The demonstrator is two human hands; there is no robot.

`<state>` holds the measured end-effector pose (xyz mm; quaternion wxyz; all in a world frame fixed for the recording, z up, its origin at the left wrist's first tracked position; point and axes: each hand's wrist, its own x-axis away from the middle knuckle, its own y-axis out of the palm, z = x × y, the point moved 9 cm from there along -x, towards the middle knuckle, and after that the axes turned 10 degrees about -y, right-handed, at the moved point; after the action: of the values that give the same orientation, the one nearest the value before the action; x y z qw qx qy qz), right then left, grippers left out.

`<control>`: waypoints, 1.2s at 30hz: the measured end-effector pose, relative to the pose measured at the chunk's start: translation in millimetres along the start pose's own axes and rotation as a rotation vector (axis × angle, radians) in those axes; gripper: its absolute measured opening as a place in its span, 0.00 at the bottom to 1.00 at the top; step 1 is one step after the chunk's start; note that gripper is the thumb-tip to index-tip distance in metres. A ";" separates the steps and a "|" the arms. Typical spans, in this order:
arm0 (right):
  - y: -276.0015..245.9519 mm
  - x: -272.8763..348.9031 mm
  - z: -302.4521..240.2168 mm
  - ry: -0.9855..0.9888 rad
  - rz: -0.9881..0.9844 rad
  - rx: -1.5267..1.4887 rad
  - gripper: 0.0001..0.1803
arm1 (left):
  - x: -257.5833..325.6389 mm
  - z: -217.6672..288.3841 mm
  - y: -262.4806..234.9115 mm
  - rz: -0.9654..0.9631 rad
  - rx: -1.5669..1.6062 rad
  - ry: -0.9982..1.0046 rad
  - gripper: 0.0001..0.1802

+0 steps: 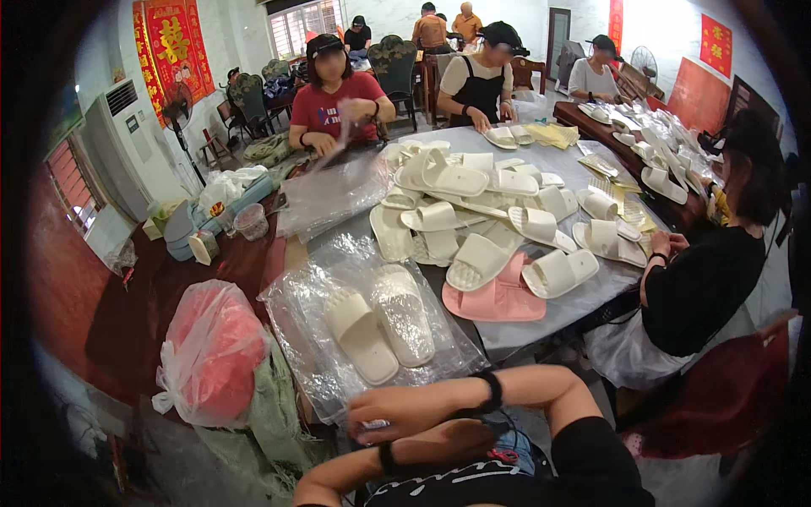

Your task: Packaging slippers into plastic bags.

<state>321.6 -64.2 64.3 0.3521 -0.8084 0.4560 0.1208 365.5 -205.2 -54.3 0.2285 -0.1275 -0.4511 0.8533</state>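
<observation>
My forearms cross close to my body, each with a black band at the wrist. My right hand (387, 411) reaches to the left at the near edge of a clear plastic bag, its fingers curled by a small shiny whitish piece I cannot make out. Under my right forearm lies my left hand (448, 442), pointing right; its fingers are shadowed and partly hidden. Just beyond my hands, a pair of cream slippers, the left slipper (361, 336) and the right slipper (404, 317), rests on or in the clear plastic bag (296, 325).
A heap of cream slippers (456, 177) covers much of the table, with a pink slipper (494, 296) at its near side. A plastic bag of pink material (211, 355) stands at left. Co-workers sit around, one (710, 279) close on the right, another (342, 106) across.
</observation>
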 end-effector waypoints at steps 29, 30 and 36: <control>106.0 -46.7 36.9 -0.196 -0.125 -0.050 0.24 | -42.2 3.9 42.9 0.133 -0.239 0.115 0.08; 109.3 -43.9 40.6 -0.151 -0.230 -0.042 0.23 | -42.2 3.9 42.4 0.132 -0.235 0.120 0.08; 98.3 -45.3 25.6 -0.416 -0.172 0.041 0.21 | -42.7 0.1 31.5 0.145 -0.224 0.120 0.08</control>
<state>218.8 -50.3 24.0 0.4639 -0.7946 0.3052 0.2453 393.6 -242.2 -79.9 0.1773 -0.2350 -0.5187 0.8026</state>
